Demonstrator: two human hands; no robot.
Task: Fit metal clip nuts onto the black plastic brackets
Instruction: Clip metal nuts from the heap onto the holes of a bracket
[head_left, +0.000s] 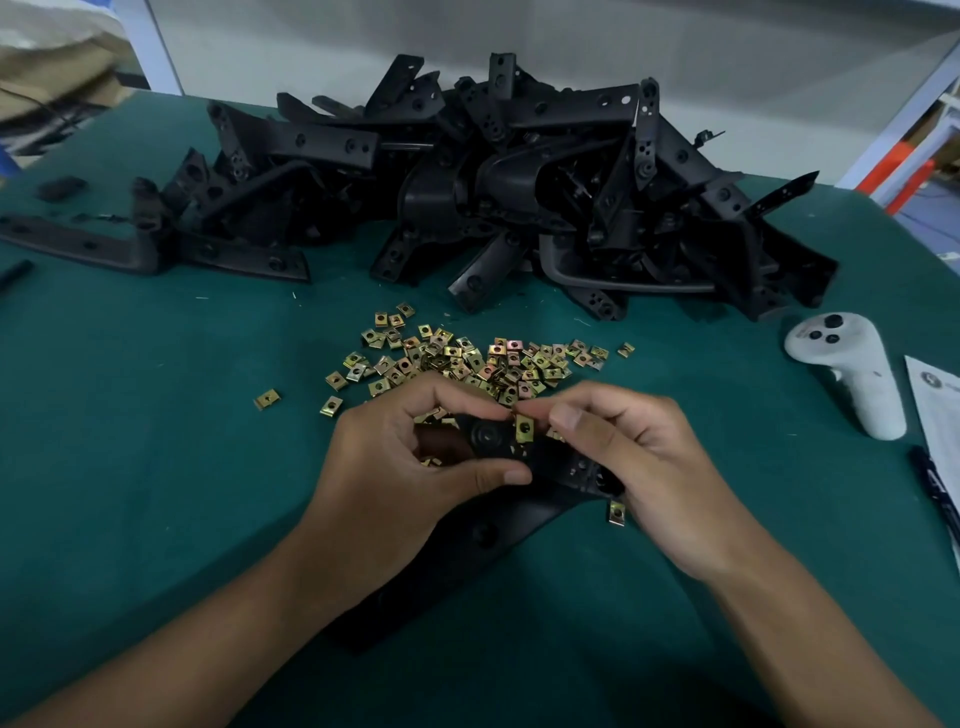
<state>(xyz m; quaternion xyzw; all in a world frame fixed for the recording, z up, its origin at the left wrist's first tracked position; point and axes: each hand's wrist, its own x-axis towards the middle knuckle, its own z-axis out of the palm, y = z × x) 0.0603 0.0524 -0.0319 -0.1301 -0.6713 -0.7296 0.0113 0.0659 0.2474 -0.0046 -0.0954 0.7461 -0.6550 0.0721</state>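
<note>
A black plastic bracket (491, 525) lies near the table's front, its upper end lifted between both hands. My left hand (400, 462) grips that end, thumb along its lower edge. My right hand (634, 457) pinches a brass-coloured clip nut (523, 429) at the bracket's edge, beside a round boss. Another clip nut (616, 512) sits on the bracket's right arm below my right hand. A loose heap of clip nuts (457, 358) lies just beyond the hands. Part of the bracket is hidden under my palms.
A big pile of black brackets (519, 182) fills the back of the green table (156, 415). A white hand controller (852, 374) lies at right, with a paper sheet (935, 415) and a dark pen (935, 488) at the right edge. Stray nuts (266, 399) lie left.
</note>
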